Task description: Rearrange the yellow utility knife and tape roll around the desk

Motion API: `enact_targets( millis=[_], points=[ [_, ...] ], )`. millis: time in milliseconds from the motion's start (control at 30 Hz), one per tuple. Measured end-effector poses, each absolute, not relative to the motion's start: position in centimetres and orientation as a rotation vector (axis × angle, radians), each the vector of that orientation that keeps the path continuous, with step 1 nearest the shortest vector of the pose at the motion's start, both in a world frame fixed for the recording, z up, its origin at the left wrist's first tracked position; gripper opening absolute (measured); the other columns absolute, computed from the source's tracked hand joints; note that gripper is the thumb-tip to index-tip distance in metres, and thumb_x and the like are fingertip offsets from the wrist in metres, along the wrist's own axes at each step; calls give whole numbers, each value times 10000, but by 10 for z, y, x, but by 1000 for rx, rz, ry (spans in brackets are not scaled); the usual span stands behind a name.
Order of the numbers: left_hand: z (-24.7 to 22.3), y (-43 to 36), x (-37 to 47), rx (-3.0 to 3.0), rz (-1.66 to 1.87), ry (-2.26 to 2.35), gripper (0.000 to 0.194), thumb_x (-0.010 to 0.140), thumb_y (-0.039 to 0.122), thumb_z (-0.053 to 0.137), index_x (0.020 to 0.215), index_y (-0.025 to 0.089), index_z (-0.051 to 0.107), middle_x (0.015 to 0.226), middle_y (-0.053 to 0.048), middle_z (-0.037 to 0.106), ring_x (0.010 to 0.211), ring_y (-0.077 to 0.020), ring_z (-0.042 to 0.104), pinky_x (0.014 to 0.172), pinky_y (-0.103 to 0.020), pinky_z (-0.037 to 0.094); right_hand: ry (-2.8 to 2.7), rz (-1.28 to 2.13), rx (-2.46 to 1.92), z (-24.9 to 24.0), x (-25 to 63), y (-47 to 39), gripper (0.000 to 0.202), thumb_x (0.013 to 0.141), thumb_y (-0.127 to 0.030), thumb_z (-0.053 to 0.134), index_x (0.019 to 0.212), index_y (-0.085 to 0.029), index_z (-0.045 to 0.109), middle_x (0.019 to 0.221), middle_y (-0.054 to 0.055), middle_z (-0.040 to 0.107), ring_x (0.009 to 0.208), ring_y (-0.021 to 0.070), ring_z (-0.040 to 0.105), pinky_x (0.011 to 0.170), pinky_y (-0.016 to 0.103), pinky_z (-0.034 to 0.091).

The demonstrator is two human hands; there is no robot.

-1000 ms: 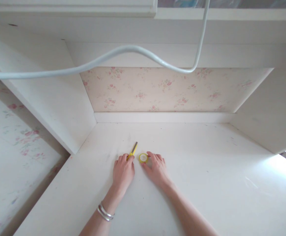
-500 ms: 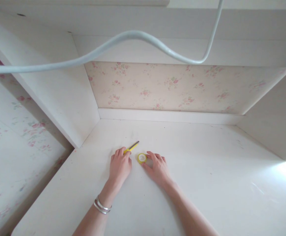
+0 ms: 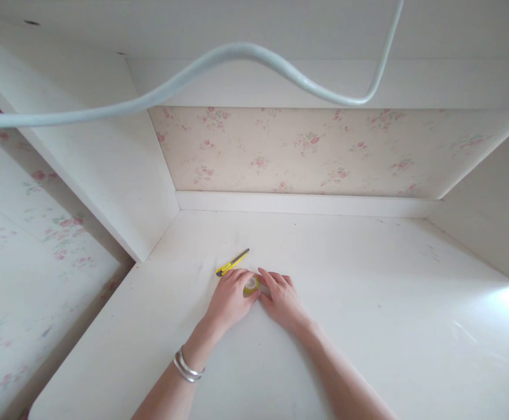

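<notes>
Tape roll [image 3: 251, 285], yellow, round, whitish ctr, partly hidden, L hand [image 3: 231, 297] adj.

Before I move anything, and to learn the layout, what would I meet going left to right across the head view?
Pale floral wallpaper at far left → shiny silver bracelet → slim yellow-and-dark cutter → small round yellow tape roll → bare right hand → white upright side panel at far right.

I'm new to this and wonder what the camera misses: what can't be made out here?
Head view, tape roll's rim: partly hidden by the left hand.
Head view, pale cord's ends: cut off by the left and top edges.
Head view, any markings on the yellow cutter: too small.
</notes>
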State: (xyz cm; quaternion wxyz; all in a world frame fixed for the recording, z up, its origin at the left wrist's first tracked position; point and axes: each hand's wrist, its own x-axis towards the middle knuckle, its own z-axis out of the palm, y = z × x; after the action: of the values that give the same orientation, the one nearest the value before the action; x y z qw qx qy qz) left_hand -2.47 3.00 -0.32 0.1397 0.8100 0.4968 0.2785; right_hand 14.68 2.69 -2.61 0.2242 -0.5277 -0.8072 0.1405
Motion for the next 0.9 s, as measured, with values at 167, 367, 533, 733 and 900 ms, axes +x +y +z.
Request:
enact_targets(
  millis=[167, 367, 533, 733, 900],
  points=[
    [-4, 31, -25, 2310, 776, 1451, 240, 805, 209, 612, 1045, 221, 608, 1074, -45, 628, 1057, -201, 553, 977, -371, 413, -2287, 362, -1410, -26, 146, 26, 492, 906, -250, 446, 1387, -189, 360, 1254, 91, 585, 1198, 199, 473, 1001, 359, 314],
    [-4, 30, -25, 2307, 776, 1456, 316, 809, 146, 566, 1115, 223, 580, 1120, -56, 618, 1082, -196, 552, 981, -359, 419, -2256, 370, -1415, -23, 144, 23, 485, 899, -250, 463, 1373, -205, 372, 1240, 73, 597, 1192, 194, 478, 1006, 358, 310],
    [-5, 30, -26, 2345, 745, 1494, 388, 793, 164, 593, 1170, 238, 545, 1147, -44, 611, 1090, -193, 554, 976, -347, 430, -2243, 376, -1409, -20, 143, 22, 457, 886, -224, 476, 1338, -219, 407, 1238, 54, 601, 1185, 193, 478, 1002, 356, 305],
    [-8, 31, -26, 2359, 735, 1569, 417, 806, 137, 545, 1208, 242, 514, 1159, -52, 605, 1102, -198, 548, 977, -353, 426, -2252, 369, -1417, -18, 142, 22, 439, 876, -197, 468, 1313, -231, 431, 1234, 52, 603, 1179, 185, 487, 998, 357, 310],
    [-9, 33, -29, 2381, 754, 1612, 411, 790, 112, 537, 1184, 230, 524, 1133, -54, 617, 1099, -205, 547, 978, -362, 421, -2257, 364, -1421, -18, 142, 22, 425, 885, -208, 457, 1309, -230, 437, 1222, 55, 611, 1182, 180, 485, 998, 358, 311]
  ],
)
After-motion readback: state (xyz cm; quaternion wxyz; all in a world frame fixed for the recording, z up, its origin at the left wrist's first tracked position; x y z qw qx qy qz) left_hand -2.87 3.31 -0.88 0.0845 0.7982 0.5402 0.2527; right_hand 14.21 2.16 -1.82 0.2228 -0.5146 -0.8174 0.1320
